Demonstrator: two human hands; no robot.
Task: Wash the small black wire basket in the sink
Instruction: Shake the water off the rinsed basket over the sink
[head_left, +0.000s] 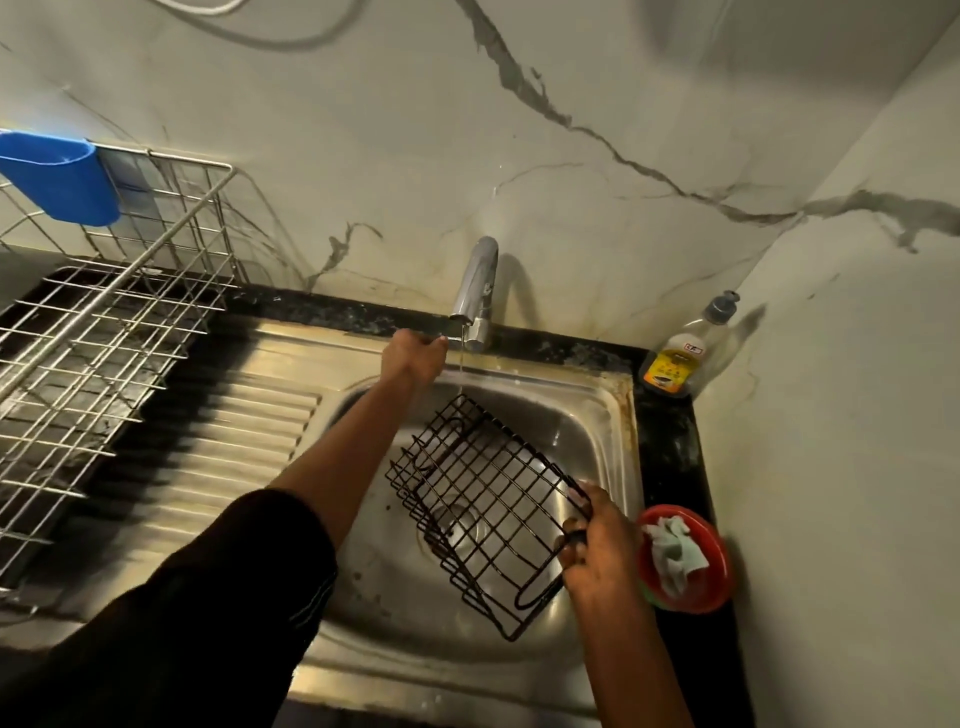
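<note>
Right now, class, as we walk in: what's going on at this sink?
A person holds the small black wire basket tilted over the sink with the right hand, gripping its near corner. The left hand grips the tap lever, and a thin stream of water runs from the spout. The cloth lies unused in the red bowl beside the sink.

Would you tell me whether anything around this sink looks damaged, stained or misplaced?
Only staining: rusty brown marks run along the right rim of the sink, and the wall behind the tap looks yellowed. Nothing seems spilled or broken.
</note>
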